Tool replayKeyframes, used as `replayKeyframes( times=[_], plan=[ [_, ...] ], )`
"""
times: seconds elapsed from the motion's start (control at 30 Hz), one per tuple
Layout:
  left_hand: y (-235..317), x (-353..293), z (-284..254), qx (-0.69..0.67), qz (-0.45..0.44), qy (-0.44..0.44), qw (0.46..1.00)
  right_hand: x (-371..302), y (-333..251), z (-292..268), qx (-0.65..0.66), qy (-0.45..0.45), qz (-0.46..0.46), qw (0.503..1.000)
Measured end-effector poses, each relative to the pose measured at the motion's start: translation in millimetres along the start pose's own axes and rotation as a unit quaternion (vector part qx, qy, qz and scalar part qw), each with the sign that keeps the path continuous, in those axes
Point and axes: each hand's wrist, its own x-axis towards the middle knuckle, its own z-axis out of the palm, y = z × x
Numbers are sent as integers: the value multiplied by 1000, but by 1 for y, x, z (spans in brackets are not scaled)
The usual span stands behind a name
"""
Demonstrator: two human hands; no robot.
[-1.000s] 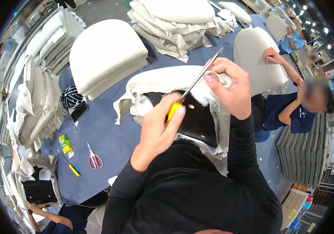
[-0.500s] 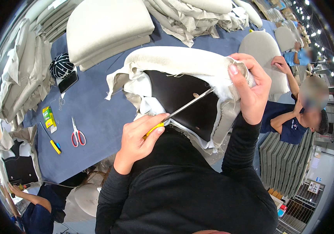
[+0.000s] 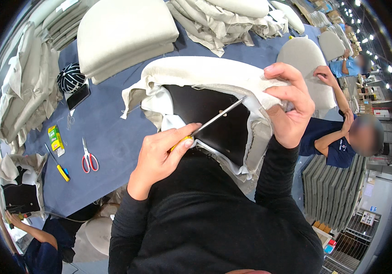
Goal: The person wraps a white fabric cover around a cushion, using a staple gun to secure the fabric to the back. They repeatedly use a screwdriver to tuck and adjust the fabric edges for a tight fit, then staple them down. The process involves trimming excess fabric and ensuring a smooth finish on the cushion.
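My left hand [image 3: 157, 155] is closed round the yellow handle of a long-shafted screwdriver [image 3: 218, 117]. Its metal shaft crosses the black underside board [image 3: 191, 102] of a beige upholstered seat cushion [image 3: 196, 68], and the tip meets the inner fabric edge at the right corner. At that same corner my right hand [image 3: 294, 105] grips the cushion, thumb on the inner side and fingers bent over the outside. Loose beige cloth and white lining hang at the left side of the cushion. Part of the cushion's near edge is hidden behind my left hand.
Red-handled scissors [image 3: 88, 160], a second yellow-handled screwdriver [image 3: 61, 169], a green-yellow packet [image 3: 55, 138] and a phone [image 3: 78, 96] lie on the blue-grey table [image 3: 109, 137]. Stacked cushions [image 3: 127, 36] stand behind. Co-workers are at the right and lower left.
My right hand has rolled the cushion corner, fingers now further over it. The white stuffing at the corner is now covered by cloth, and the screwdriver tip has shifted slightly left and up.
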Motion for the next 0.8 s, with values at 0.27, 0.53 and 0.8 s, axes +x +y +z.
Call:
replayKeyframes(
  times=[0.27, 0.53, 0.8],
  plan=[
    [6, 14, -5, 36, 41, 35, 998, -4, 8, 1, 31, 11, -13, 999],
    [25, 16, -9, 63, 1, 20, 998, -14, 24, -8, 57, -6, -79, 995],
    [22, -4, -14, 79, 1, 28, 996, -6, 16, -7, 88, 36, 31, 995]
  ],
)
